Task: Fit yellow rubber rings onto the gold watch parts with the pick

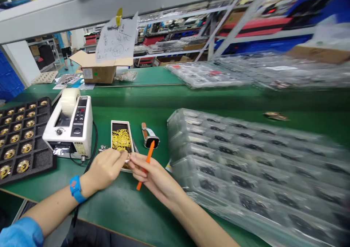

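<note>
My left hand (pixel 108 168), with a blue wrist strap (pixel 76 189), is closed with its fingertips on a small shiny gold-coloured part (pixel 127 159). My right hand (pixel 151 172) meets it there, thumb and forefinger pinching the other side of the part. An orange pen-like stick (pixel 149 156) is also tucked in my right hand, slanting across its fingers. Just behind the hands stands a white box (pixel 112 130) of yellow rings (pixel 120 139), its near end partly covered by them. Beside the box lies a smartwatch (pixel 151 141) with a pale and brown strap.
A white tape dispenser (pixel 82 119) stands left, with a black cable. Farther left is a black foam tray (pixel 43 159) of round gold parts. Stacked clear plastic trays (pixel 191 167) fill the right side. A cardboard box (pixel 100 74) sits behind, and a grey beam (pixel 136 1) crosses overhead.
</note>
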Tool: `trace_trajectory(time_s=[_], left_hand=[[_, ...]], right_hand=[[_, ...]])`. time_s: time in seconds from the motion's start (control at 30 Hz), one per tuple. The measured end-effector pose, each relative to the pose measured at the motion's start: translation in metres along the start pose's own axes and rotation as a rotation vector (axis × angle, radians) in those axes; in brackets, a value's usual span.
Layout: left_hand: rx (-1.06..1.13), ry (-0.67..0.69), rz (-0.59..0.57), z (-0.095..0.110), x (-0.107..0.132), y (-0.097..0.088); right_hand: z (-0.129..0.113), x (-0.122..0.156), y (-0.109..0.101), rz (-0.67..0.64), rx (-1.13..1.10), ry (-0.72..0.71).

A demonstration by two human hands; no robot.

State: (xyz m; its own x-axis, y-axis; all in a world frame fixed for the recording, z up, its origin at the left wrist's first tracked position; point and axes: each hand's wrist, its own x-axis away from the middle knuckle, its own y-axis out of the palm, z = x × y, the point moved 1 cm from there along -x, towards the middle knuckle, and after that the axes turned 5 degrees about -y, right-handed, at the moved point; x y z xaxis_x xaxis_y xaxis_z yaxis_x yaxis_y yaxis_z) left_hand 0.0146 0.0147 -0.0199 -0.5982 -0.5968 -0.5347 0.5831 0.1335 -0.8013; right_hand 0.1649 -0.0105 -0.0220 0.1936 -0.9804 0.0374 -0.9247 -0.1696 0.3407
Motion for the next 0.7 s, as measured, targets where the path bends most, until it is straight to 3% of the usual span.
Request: trace_trajectory(time_s=[0.07,0.13,0.27,0.33,0.43,0.53,0.6,0.7], left_hand=[[0.049,-0.053,-0.008,0.006,0.005,-0.006],[0.200,-0.237,0.057,0.010,0.017,-0.016],[0.776,-0.933,0.332,-0.003,0.057,-0.037],[1.022,-1.139,0.503,-0.017,0.073,-0.050],[1.133,-1.139,0.649,-0.032,0.074,-0.072],[0.955,-0.994,0.643,-0.031,0.056,-0.093],[0.608,-0.801,0.526,-0.023,0.040,-0.104],[0.128,-0.574,0.262,-0.012,0.021,-0.113]], right_hand=[[0.001,0.000,-0.003,0.029,0.068,-0.046],[0.001,0.002,-0.006,0.100,0.270,-0.190],[0.001,0.008,-0.007,0.253,0.741,-0.626],[0.002,0.010,-0.005,0.250,0.846,-0.718],[0.003,0.012,-0.003,0.227,0.897,-0.640],[0.001,0.010,-0.004,0.220,0.847,-0.500],[-0.004,0.009,-0.005,0.186,0.767,-0.404],[-0.011,0.007,-0.006,0.096,0.625,-0.296]])
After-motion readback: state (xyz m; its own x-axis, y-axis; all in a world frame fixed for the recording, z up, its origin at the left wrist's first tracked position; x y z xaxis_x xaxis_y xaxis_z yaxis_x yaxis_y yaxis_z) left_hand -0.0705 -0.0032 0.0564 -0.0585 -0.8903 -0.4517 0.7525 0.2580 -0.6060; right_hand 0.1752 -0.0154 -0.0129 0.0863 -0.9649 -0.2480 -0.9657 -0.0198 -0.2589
